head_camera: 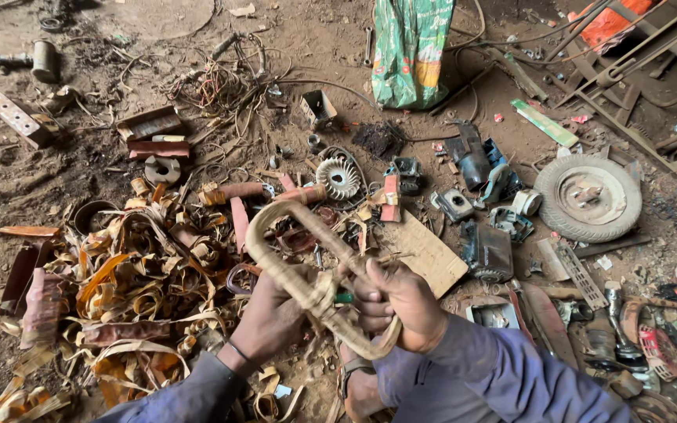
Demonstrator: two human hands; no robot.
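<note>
Tape-wrapped coil loop was held above the heap of tape strips: left hand clenched under it as support, right hand pinching its lower wrap, a green-tipped tool between them.

head camera, looking steeply down, close above hands, littered dirt floor beyond

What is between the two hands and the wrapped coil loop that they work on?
Nothing visible. Both the left hand and the right hand already grip the tan wrapped coil loop directly, near its crossed lower part. A small green tool tip shows beside the right hand.
</note>
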